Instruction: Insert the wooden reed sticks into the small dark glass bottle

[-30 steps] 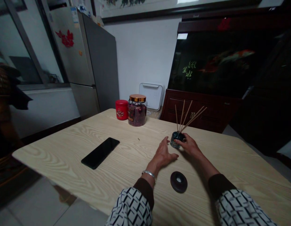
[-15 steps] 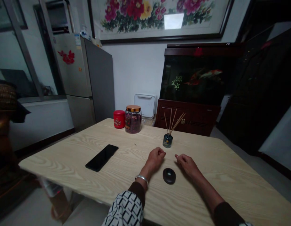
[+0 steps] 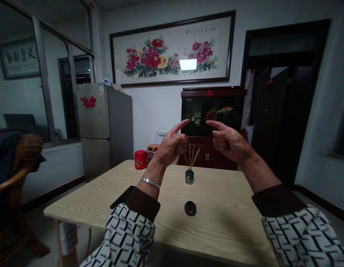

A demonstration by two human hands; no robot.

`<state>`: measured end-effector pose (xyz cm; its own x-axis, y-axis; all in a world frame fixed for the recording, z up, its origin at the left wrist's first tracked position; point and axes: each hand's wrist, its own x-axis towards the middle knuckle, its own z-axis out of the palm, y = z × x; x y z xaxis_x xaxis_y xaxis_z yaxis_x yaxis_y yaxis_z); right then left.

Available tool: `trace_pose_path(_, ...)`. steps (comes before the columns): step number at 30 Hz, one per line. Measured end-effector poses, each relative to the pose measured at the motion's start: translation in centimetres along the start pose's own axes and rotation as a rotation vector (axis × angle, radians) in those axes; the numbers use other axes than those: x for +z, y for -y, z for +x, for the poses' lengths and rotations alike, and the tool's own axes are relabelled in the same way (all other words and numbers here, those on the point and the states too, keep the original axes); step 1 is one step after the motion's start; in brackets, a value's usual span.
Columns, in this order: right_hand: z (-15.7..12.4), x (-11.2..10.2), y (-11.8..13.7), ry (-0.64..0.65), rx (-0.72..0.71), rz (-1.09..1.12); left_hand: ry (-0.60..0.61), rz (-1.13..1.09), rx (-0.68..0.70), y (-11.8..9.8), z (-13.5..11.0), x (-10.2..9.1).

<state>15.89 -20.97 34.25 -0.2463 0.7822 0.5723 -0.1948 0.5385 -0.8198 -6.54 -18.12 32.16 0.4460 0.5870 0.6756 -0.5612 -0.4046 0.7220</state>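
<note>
In the head view, the left hand (image 3: pixel 172 146) and right hand (image 3: pixel 230 142) are raised well apart above the table, holding nothing, each pointing one finger inward. Between and beyond them, the reed diffuser (image 3: pixel 189 177) stands upright on the light wood table (image 3: pixel 222 193), with a dark round coaster (image 3: pixel 190 208) on the near side.
</note>
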Motion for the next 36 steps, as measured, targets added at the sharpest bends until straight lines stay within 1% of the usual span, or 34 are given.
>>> trace_pose_path(2, 0.4, 0.5, 3.3, 0.076, -0.117, 0.088, 0.068, -0.114, 0.111, -3.2, 0.8, 1.1)
trace_pose_path(3, 0.3, 0.6, 4.3, 0.105, -0.161, 0.135, 0.092, -0.163, 0.148, -4.2, 1.0, 1.4)
trace_pose_path(4, 0.0, 0.7, 4.7, 0.122, -0.190, 0.180, 0.109, -0.214, 0.179, -4.8, 0.9, 1.6)
trace_pose_path(5, -0.4, 0.7, 4.5, 0.131, -0.208, 0.227, 0.115, -0.266, 0.202, -4.8, 0.6, 1.6)
trace_pose_path(6, -0.9, 0.6, 3.7, 0.133, -0.215, 0.275, 0.110, -0.314, 0.212, -4.3, 0.1, 1.5)
trace_pose_path(7, -1.6, 0.4, 2.5, 0.130, -0.216, 0.327, 0.094, -0.361, 0.213, -3.3, -0.6, 1.2)
trace_pose_path(9, -3.3, 0.0, -1.2, 0.105, -0.203, 0.432, 0.042, -0.440, 0.169, 0.0, -2.4, 0.4)
trace_pose_path(13, -7.0, -0.6, -9.2, 0.005, -0.148, 0.600, -0.061, -0.598, 0.101, 7.5, -6.2, -1.2)
trace_pose_path(15, -8.1, -0.8, -11.9, -0.008, -0.137, 0.633, -0.088, -0.646, 0.074, 10.1, -7.4, -1.5)
trace_pose_path(16, -8.4, -0.8, -12.7, -0.009, -0.134, 0.640, -0.090, -0.663, 0.064, 10.9, -7.7, -1.6)
trace_pose_path(19, -8.6, -1.1, -13.5, -0.014, -0.138, 0.645, -0.083, -0.683, 0.053, 11.8, -7.6, -1.6)
trace_pose_path(23, -8.2, -1.4, -13.0, -0.032, -0.143, 0.647, -0.087, -0.686, 0.052, 11.7, -7.0, -1.7)
trace_pose_path(27, -8.3, -1.7, -13.0, -0.046, -0.133, 0.651, -0.130, -0.686, 0.031, 12.0, -7.2, -2.0)
trace_pose_path(30, -8.2, -2.4, -14.2, -0.095, -0.065, 0.589, -0.208, -0.656, -0.003, 13.3, -7.5, -3.2)
trace_pose_path(32, -7.8, -3.3, -16.2, -0.154, 0.045, 0.443, -0.307, -0.543, -0.066, 15.0, -7.6, -4.8)
trace_pose_path(34, -7.2, -4.3, -19.2, -0.233, 0.237, 0.154, -0.439, -0.317, -0.209, 17.5, -7.7, -6.9)
trace_pose_path(35, -6.8, -4.9, -21.1, -0.274, 0.349, -0.018, -0.506, -0.156, -0.331, 19.0, -7.8, -8.0)
trace_pose_path(36, -6.2, -5.4, -23.1, -0.315, 0.459, -0.198, -0.541, -0.091, -0.412, 20.6, -7.9, -9.1)
